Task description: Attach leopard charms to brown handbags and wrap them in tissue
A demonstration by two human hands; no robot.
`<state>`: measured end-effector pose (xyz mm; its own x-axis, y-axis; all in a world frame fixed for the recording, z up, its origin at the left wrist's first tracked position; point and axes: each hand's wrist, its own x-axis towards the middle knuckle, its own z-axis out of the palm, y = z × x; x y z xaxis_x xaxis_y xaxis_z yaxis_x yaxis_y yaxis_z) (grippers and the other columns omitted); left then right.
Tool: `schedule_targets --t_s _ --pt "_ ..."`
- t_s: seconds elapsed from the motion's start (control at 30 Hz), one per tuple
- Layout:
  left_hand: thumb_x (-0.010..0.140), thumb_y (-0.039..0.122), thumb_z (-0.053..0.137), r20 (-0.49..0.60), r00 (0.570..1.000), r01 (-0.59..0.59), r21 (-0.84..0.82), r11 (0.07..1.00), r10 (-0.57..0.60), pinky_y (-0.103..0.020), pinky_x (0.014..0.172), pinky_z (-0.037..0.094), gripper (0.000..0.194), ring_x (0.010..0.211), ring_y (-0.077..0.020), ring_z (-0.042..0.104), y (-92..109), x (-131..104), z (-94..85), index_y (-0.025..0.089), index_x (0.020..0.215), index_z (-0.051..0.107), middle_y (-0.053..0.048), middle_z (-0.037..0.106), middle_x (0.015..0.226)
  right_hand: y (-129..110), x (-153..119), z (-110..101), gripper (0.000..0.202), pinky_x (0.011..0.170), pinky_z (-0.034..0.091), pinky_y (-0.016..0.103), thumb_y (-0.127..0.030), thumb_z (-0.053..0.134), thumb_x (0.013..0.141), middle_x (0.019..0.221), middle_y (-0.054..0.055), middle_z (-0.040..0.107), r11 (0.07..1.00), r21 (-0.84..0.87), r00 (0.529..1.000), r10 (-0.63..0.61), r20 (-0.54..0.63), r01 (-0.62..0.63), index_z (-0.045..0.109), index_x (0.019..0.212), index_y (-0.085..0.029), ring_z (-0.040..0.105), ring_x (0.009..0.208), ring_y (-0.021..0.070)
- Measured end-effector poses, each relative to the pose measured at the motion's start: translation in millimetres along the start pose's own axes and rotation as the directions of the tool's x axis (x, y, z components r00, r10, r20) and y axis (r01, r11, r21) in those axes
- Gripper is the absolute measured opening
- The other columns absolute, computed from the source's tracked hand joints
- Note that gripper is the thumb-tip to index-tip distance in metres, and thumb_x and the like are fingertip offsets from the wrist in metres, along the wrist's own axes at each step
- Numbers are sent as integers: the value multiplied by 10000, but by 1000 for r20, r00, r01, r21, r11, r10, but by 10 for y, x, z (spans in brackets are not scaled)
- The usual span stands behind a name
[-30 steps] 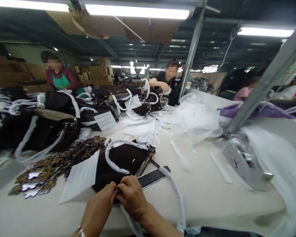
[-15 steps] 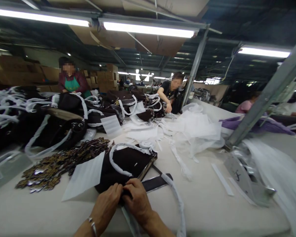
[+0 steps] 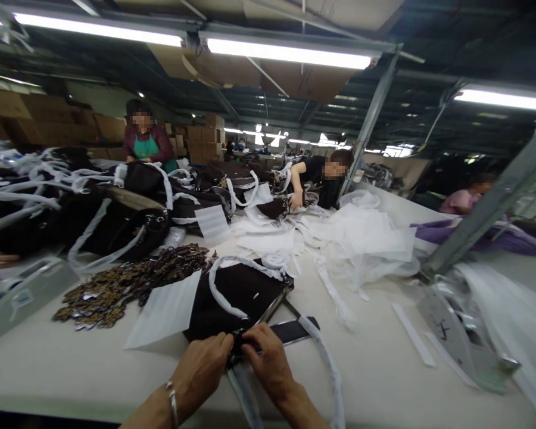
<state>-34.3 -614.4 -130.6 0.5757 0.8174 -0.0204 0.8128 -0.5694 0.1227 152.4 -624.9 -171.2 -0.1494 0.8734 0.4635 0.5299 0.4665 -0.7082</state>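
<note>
A dark brown handbag (image 3: 243,295) lies flat on the pale table (image 3: 375,363) in front of me, its handle wrapped in white paper (image 3: 223,298). My left hand (image 3: 202,369) and my right hand (image 3: 270,363) meet at the bag's near corner and pinch a small dark fitting there. A dark strap (image 3: 290,330) wrapped partly in white runs from that corner to the right and curves down past my right wrist. A white paper sheet (image 3: 165,310) lies against the bag's left side.
A heap of bronze metal fittings (image 3: 129,283) lies left of the bag. More dark bags with white-wrapped handles (image 3: 116,214) pile up at the left and back. White wrapping material (image 3: 357,235) covers the middle. Two people work at the far side. A slanted metal post (image 3: 482,214) rises at right.
The view has drifted so everything sits a little further right and lower. My hands stay pinched at the bag's corner. The person in black at the back has bent lower over the table.
</note>
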Motion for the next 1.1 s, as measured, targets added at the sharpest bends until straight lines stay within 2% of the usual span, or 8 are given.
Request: schedule_targets --t_s 0.17,0.33,0.47,0.63,0.7,0.8,0.93,1.1 --pt "926 97 311 -44 998 34 -71 997 -37 -322 719 510 273 860 -220 651 65 -17 -23 187 1006 555 -81 654 944 -74 -40 15 339 788 501 282 -35 651 744 950 35 621 998 22 998 -52 17 52 649 1027 -220 593 869 171" --pt "940 153 357 -41 988 138 -208 968 -149 -288 714 476 229 850 -205 667 80 -4 26 201 955 581 -62 683 929 -76 -89 217 367 768 502 268 -1 635 717 925 25 639 999 37 999 -39 -3 39 645 1015 -216 605 858 169" --pt "915 217 463 -15 961 243 -424 873 -275 -262 734 444 163 850 -188 668 27 -1 19 205 849 612 -26 707 872 -29 -80 306 330 768 495 263 -17 625 766 914 23 647 998 52 999 -42 -1 42 660 1020 -225 611 846 161" --pt "918 321 472 82 969 233 -611 757 -232 -258 730 453 185 827 -175 664 -60 -70 -84 214 926 623 1 709 847 4 -39 281 151 722 482 259 -108 655 821 822 24 621 999 -2 999 -48 3 48 699 911 -221 591 784 157" --pt "891 306 530 76 962 261 -528 808 -261 -282 798 464 223 938 -193 658 -66 -155 -80 228 1092 585 -19 706 1010 15 -29 272 148 718 477 257 -100 662 812 812 22 616 998 -28 999 -52 8 52 701 888 -221 584 784 158" --pt "845 203 591 12 958 280 -253 926 -286 -351 898 451 434 1093 -243 594 -33 -270 -34 247 1269 508 -70 621 1243 29 -24 266 134 734 474 260 -122 670 818 824 21 622 998 -36 999 -41 24 42 704 892 -228 583 795 158" --pt "888 50 425 -41 982 188 28 982 -187 -398 857 451 386 991 -256 578 17 -243 -18 234 1186 588 -77 637 1114 43 -21 259 126 762 472 271 -146 648 846 835 22 624 999 -39 998 -17 58 19 706 915 -233 584 811 158" --pt "931 84 398 -46 995 96 82 992 -93 -393 813 458 271 921 -251 563 -3 -55 -39 196 1036 621 -73 628 988 55 -11 220 118 760 476 271 -132 652 837 817 19 619 999 -34 998 15 66 -12 702 904 -215 584 800 155"
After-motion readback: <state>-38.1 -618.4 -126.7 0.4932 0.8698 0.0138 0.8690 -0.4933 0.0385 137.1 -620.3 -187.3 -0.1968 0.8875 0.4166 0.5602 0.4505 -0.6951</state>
